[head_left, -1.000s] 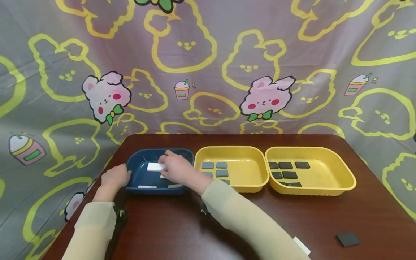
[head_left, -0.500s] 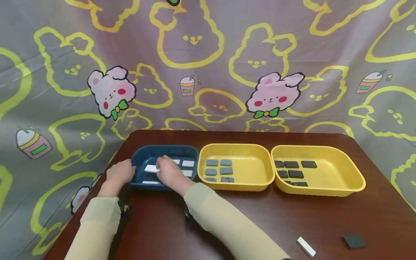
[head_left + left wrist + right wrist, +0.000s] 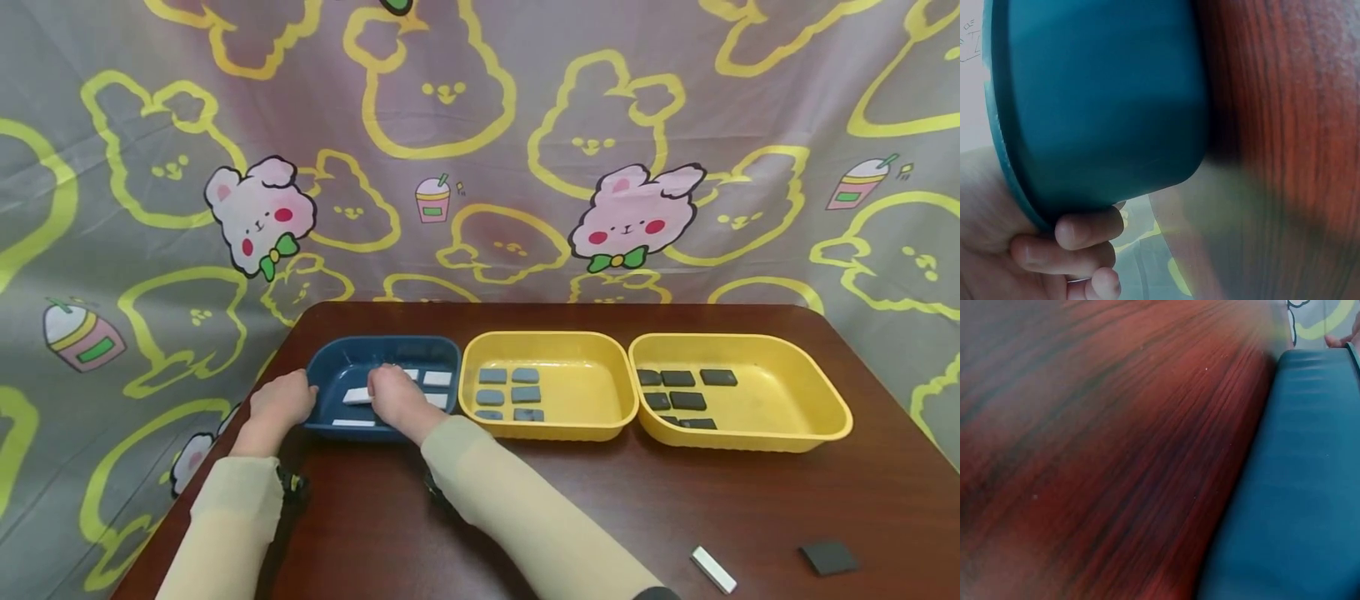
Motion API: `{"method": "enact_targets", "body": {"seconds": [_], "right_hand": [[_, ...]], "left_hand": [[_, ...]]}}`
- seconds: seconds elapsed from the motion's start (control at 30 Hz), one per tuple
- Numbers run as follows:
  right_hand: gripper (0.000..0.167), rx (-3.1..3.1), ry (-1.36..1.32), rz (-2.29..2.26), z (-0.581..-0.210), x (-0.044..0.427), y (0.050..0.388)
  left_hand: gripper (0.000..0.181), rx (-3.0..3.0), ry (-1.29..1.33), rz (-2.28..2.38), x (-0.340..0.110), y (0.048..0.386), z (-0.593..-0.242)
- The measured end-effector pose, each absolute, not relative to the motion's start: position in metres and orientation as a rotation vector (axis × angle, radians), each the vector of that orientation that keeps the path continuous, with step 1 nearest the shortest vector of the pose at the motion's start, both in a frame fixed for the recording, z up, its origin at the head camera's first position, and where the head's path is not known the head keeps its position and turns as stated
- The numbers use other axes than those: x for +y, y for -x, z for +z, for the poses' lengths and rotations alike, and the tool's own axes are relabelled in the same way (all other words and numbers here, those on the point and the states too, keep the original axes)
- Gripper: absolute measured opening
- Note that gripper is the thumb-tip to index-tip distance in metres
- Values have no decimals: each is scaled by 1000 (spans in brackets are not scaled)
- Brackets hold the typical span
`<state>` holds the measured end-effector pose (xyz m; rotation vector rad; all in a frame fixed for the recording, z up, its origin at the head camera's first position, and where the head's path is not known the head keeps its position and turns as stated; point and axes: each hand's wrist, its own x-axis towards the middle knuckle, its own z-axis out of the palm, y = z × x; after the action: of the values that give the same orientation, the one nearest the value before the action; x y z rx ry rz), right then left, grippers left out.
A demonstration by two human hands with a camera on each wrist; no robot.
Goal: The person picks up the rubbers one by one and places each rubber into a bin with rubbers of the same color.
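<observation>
My left hand [image 3: 283, 400] grips the left rim of a blue plastic basin [image 3: 321, 367]; the left wrist view shows fingers [image 3: 1088, 228] curled at the basin's corner. Inside the basin, my right hand [image 3: 396, 398] pinches one end of a white rectangular block [image 3: 357, 396], low near the floor. Whether the block touches the floor I cannot tell. Other white blocks lie around the hand, one at the front [image 3: 353, 423] and one at the back right [image 3: 437, 378]. The right wrist view has only the basin's outer wall [image 3: 1297, 481], and the right fingers are out of its sight.
Beside the blue basin stands a yellow basin [image 3: 592, 429] with several grey blocks [image 3: 526, 394]. A second yellow basin [image 3: 787, 442] farther right has several black blocks [image 3: 687, 401]. A white block [image 3: 713, 569] and a black piece [image 3: 828, 557] lie on the brown table [image 3: 600, 492] at front right.
My right hand has moved left and lowered with the white block into the blue basin. The left hand stays on the rim. The head view has shifted slightly.
</observation>
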<state>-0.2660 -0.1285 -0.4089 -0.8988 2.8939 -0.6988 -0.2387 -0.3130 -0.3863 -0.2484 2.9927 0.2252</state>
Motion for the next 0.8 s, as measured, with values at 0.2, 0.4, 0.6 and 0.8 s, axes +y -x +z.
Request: {"method": "enact_targets", "body": {"seconds": [0.2, 0.4, 0.6, 0.8], "right_hand": [[19, 2964, 905, -516, -411, -128, 268], [22, 2932, 912, -486, -411, -130, 269], [18, 2976, 893, -345, -416, -135, 270], [17, 3008, 841, -275, -416, -136, 272]], "left_hand": [[41, 2983, 244, 209, -315, 241, -387], [42, 2983, 241, 223, -316, 239, -388], [41, 2986, 237, 234, -313, 236, -387], [40, 2997, 237, 220, -314, 239, -386]]}}
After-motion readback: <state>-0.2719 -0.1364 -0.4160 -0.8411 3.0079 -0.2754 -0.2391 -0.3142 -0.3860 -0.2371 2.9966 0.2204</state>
